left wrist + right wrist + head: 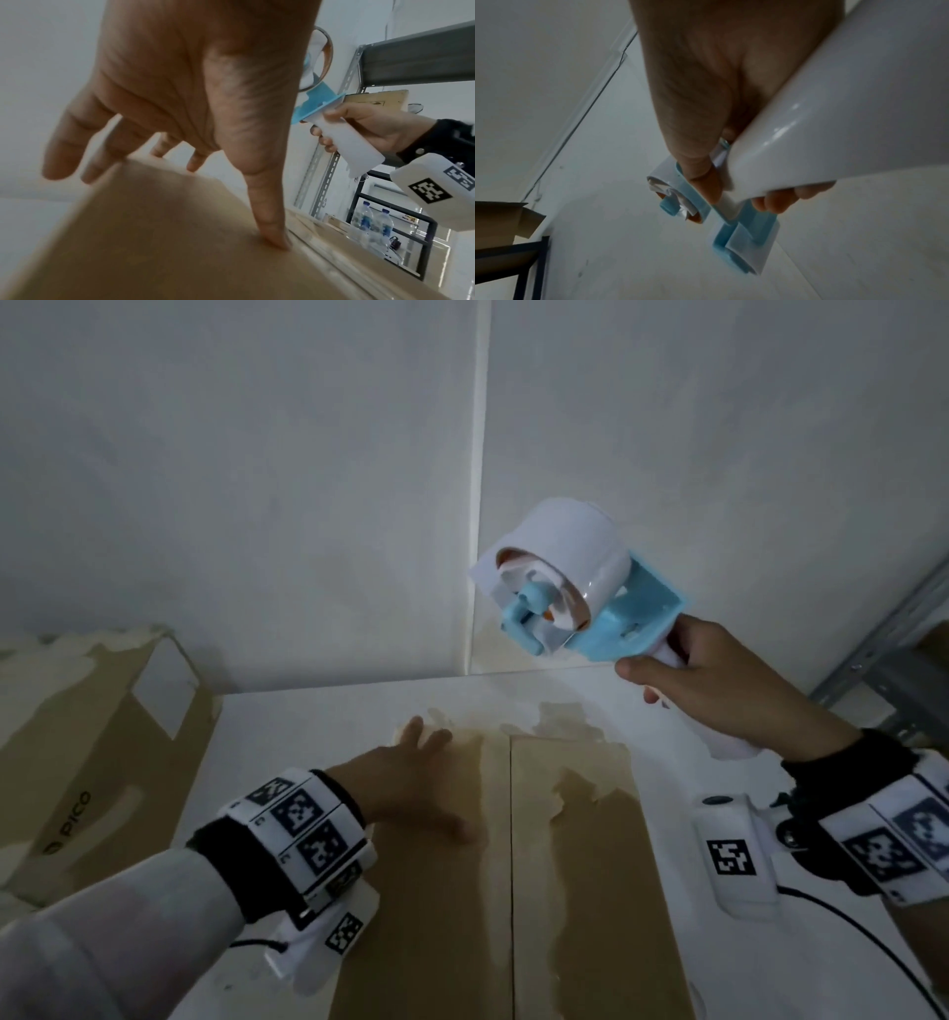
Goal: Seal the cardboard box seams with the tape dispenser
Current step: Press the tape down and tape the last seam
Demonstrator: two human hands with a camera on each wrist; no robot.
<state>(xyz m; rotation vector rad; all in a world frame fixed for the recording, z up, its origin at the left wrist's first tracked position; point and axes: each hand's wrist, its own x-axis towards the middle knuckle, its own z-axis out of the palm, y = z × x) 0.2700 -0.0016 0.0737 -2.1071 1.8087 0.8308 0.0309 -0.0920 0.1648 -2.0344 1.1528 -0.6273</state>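
A brown cardboard box (580, 891) lies on the white table, its two top flaps meeting at a dark centre seam (511, 865). My left hand (411, 783) rests flat on the left flap with fingers spread; in the left wrist view the thumb (270, 223) presses the cardboard (154, 243) beside the seam. My right hand (719, 680) grips the white handle of a blue and white tape dispenser (570, 588), raised in the air above the box's far right corner. Its tape roll (677, 194) points away from me. The handle (834, 121) fills the right wrist view.
A second cardboard box (97, 752) marked PICO stands at the left. White wall panels rise behind the table. A grey metal shelf frame (893, 644) stands at the right. Water bottles (375, 225) sit on a lower rack beyond the box.
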